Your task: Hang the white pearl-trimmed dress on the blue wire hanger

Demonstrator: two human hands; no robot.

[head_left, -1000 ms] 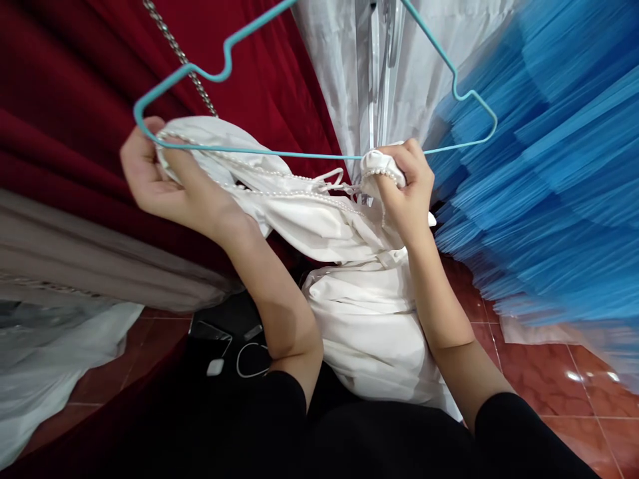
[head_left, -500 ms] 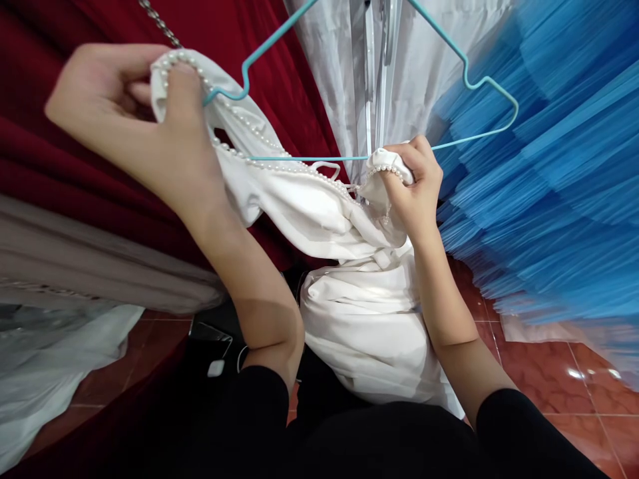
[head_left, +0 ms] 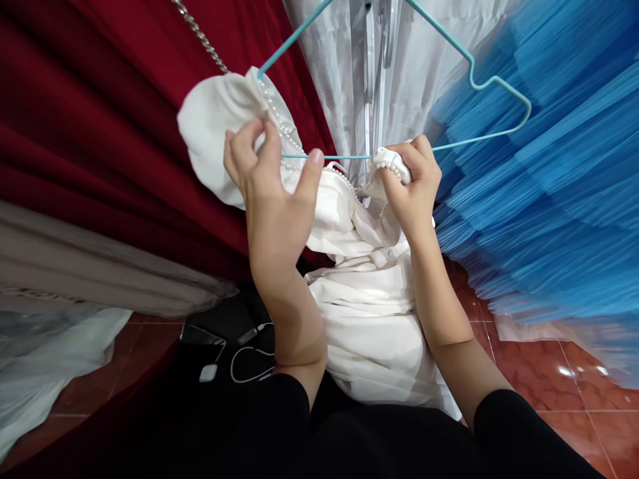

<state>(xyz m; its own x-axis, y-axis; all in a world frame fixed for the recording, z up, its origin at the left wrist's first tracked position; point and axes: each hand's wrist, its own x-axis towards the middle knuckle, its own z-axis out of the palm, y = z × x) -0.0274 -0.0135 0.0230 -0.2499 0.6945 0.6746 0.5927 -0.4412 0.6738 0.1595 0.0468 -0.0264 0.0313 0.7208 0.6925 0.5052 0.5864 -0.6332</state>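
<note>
A white dress [head_left: 367, 339] with pearl beads along its edges hangs partly on a light blue hanger [head_left: 476, 86]. Its left shoulder part covers the hanger's left end, while the hanger's right end is bare. My left hand [head_left: 277, 213] is at this shoulder part, thumb spread away from the bent fingers. The fingertips lie against the white cloth near the beaded edge. My right hand [head_left: 419, 189] grips a bunched, pearl-edged part of the dress beside the hanger's lower bar. Below my hands the rest of the dress falls in folds between my forearms.
Dark red cloth [head_left: 124, 126] hangs on the left, with a silver chain [head_left: 200, 33] in front. Blue tulle [head_left: 559, 199] fills the right side. White cloth [head_left: 329, 66] hangs behind. A white cable [head_left: 234, 366] lies low at left above red floor tiles [head_left: 544, 379].
My left hand has let go of the beaded shoulder edge and moved right and down. That shoulder part now sits over the hanger's left end. My right hand keeps its grip.
</note>
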